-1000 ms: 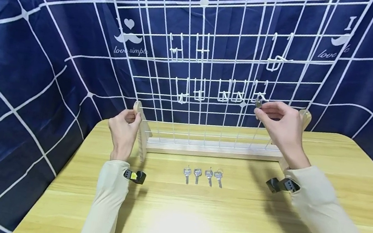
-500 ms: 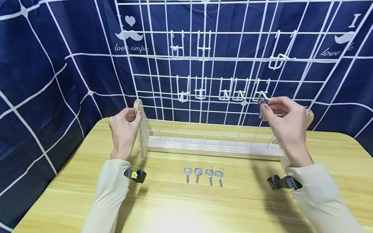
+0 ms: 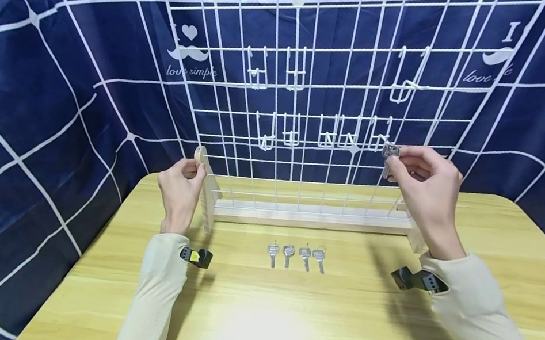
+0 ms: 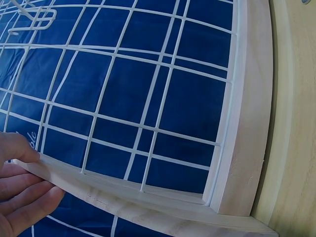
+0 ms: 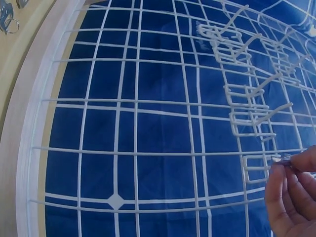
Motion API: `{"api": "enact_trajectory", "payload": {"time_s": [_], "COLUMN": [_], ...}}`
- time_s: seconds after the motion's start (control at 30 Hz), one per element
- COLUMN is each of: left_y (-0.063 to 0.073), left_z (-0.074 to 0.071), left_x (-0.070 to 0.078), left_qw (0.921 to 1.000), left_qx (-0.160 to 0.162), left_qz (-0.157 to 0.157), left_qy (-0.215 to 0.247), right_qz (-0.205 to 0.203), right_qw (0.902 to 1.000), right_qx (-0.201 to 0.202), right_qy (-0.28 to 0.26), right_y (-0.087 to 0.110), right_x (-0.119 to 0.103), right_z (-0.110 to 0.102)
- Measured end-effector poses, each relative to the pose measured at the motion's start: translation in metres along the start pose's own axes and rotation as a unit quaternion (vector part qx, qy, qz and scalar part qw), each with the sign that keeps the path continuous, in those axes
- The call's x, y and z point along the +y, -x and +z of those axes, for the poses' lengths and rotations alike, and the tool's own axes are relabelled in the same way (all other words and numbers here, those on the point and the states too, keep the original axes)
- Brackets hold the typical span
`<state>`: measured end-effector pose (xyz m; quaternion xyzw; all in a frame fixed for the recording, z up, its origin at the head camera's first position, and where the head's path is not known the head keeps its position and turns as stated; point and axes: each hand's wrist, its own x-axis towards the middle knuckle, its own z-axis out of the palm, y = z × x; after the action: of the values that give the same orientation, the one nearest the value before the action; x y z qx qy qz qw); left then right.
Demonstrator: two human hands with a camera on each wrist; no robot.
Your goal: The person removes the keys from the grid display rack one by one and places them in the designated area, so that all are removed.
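Note:
My right hand (image 3: 430,180) pinches a silver key (image 3: 390,152) by its head, blade pointing down, just in front of the rightmost lower hook (image 3: 378,141) on a white wire grid (image 3: 314,167). In the right wrist view the key (image 5: 282,159) shows edge-on between thumb and fingers, close to that hook. With thumb and fingers my left hand (image 3: 181,189) grips the top of the wooden left upright (image 3: 206,193) of the grid's stand; the left wrist view shows its fingers on the wooden bar (image 4: 123,202).
Several silver keys (image 3: 304,256) lie in a row on the wooden table (image 3: 244,294) before the stand's crossbar (image 3: 313,216). More white hooks (image 3: 295,71) hang on the grid in two rows. A dark blue patterned curtain (image 3: 51,104) surrounds the table.
My right hand has drawn the key slightly right and away from the lower right hook, and the key has turned so its head and blade show. My left hand stays on the upright.

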<state>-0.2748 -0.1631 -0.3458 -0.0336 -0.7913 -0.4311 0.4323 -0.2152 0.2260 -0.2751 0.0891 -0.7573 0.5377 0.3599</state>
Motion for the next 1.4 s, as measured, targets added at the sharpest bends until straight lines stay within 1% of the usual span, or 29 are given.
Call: {"api": "enact_trajectory", "payload": {"time_s": [0.13, 0.23, 0.37, 0.47, 0.6, 0.67, 0.77, 0.87, 1.0, 1.07, 1.17, 1.27, 1.4], "left_y": [0.0, 0.001, 0.002, 0.002, 0.001, 0.001, 0.001, 0.002, 0.003, 0.003, 0.003, 0.002, 0.001], "left_z": [0.0, 0.0, -0.001, -0.001, -0.002, -0.002, -0.001, -0.001, -0.002, -0.002, -0.002, -0.002, -0.002], "left_x": [0.001, 0.002, 0.003, 0.003, 0.004, 0.005, 0.005, 0.004, 0.003, 0.003, 0.003, 0.004, 0.003], "left_qw": [1.0, 0.9999, 1.0, 1.0, 1.0, 1.0, 1.0, 1.0, 1.0, 1.0, 0.9999, 1.0, 1.0], "left_qx": [0.001, 0.001, 0.001, 0.002, 0.003, 0.002, 0.001, 0.001, -0.001, -0.002, -0.005, -0.004, -0.005], "left_qz": [0.001, -0.002, -0.008, -0.008, -0.003, -0.003, -0.002, -0.003, -0.006, -0.009, -0.011, -0.009, -0.002], "left_qy": [-0.006, -0.012, -0.004, -0.001, -0.004, -0.003, -0.002, -0.004, -0.002, 0.0, 0.001, -0.001, 0.001], "right_qz": [-0.016, -0.029, -0.038, -0.041, -0.029, -0.016, 0.0, 0.016, 0.051, 0.072, 0.102, 0.133, 0.175], "right_qw": [0.9995, 0.9976, 0.9935, 0.995, 0.9985, 0.9988, 0.9978, 0.9948, 0.9859, 0.9806, 0.9718, 0.9603, 0.9391], "right_qx": [0.016, 0.027, 0.03, 0.027, -0.001, -0.022, -0.057, -0.1, -0.157, -0.178, -0.209, -0.245, -0.295], "right_qy": [-0.024, -0.057, -0.103, -0.087, -0.047, -0.041, -0.033, -0.01, 0.028, 0.038, 0.038, 0.019, 0.011], "right_y": [0.005, 0.008, 0.011, 0.013, 0.019, 0.023, 0.031, 0.041, 0.058, 0.065, 0.071, 0.075, 0.078], "right_x": [-0.002, -0.004, -0.006, -0.007, -0.005, -0.001, 0.008, 0.019, 0.035, 0.043, 0.054, 0.066, 0.079], "right_z": [-0.002, -0.002, -0.004, -0.007, -0.013, -0.016, -0.017, -0.014, -0.007, -0.004, 0.0, 0.004, 0.009]}}
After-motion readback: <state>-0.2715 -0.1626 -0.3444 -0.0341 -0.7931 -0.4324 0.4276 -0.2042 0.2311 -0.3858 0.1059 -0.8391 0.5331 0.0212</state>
